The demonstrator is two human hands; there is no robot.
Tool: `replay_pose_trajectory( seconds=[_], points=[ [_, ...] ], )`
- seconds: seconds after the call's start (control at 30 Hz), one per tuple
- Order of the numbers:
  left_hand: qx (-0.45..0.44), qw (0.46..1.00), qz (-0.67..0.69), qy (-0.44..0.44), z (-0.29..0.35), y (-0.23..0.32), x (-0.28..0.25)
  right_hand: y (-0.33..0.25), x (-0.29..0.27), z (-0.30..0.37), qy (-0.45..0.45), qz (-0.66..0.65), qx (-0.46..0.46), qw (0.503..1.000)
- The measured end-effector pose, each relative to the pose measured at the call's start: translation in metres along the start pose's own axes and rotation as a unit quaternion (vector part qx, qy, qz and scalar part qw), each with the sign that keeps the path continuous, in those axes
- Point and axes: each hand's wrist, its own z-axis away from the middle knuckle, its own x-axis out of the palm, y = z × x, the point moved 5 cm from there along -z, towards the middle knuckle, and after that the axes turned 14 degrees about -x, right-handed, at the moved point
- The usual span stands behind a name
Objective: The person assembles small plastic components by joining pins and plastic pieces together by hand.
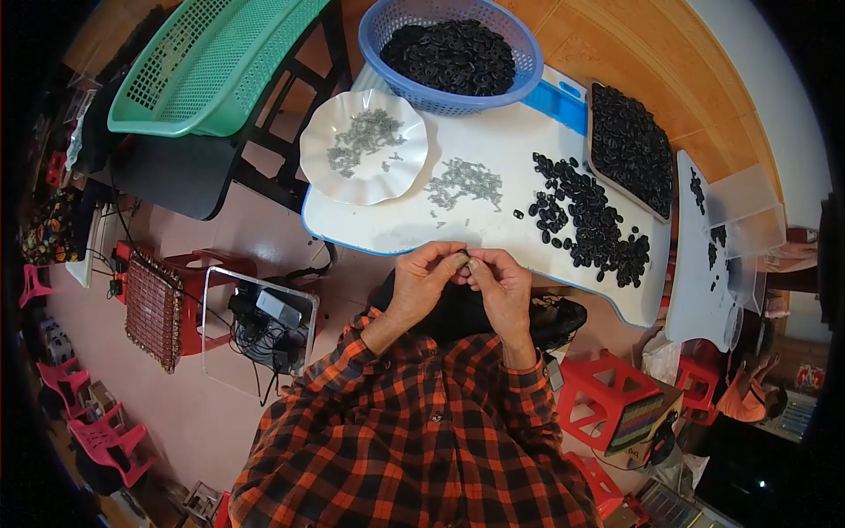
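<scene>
My left hand (421,286) and my right hand (503,295) meet in front of my chest, at the table's near edge. Their thumbs and fingertips are pinched around a small black piece (463,253), mostly covered by the fingers. Just beyond them on the white table (370,224) lies a scatter of small clear plastic bits (465,182). To the right spreads a loose heap of small black oval pieces (585,216). More clear bits (365,136) lie on a white wavy-rimmed plate (319,167) at the left.
A blue-purple basket (370,48) full of black pieces stands at the back, and a tray of black pieces (629,145) sits back right. A green basket (220,75) is far left. Red stools (603,396) and a clear bin with cables (260,330) stand on the floor.
</scene>
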Motion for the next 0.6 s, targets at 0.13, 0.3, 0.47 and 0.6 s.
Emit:
replay_pose_trajectory(
  seconds=[0.13, 0.3, 0.47, 0.6],
  points=[
    [-0.017, 0.998, 0.065, 0.014, 0.002, 0.007, -0.008, 0.002, 0.004, -0.011, -0.005, 0.132, -0.077, 0.988],
    [-0.037, 0.994, 0.099, 0.018, 0.000, 0.009, -0.015, -0.005, 0.012, -0.028, -0.015, 0.268, -0.164, 0.949],
    [-0.046, 0.983, 0.179, -0.024, -0.001, 0.011, -0.019, -0.003, 0.014, -0.041, 0.012, 0.371, -0.200, 0.907],
    [-0.043, 0.975, 0.209, -0.059, -0.001, 0.016, -0.016, -0.002, 0.016, -0.044, 0.007, 0.393, -0.208, 0.896]
  ],
)
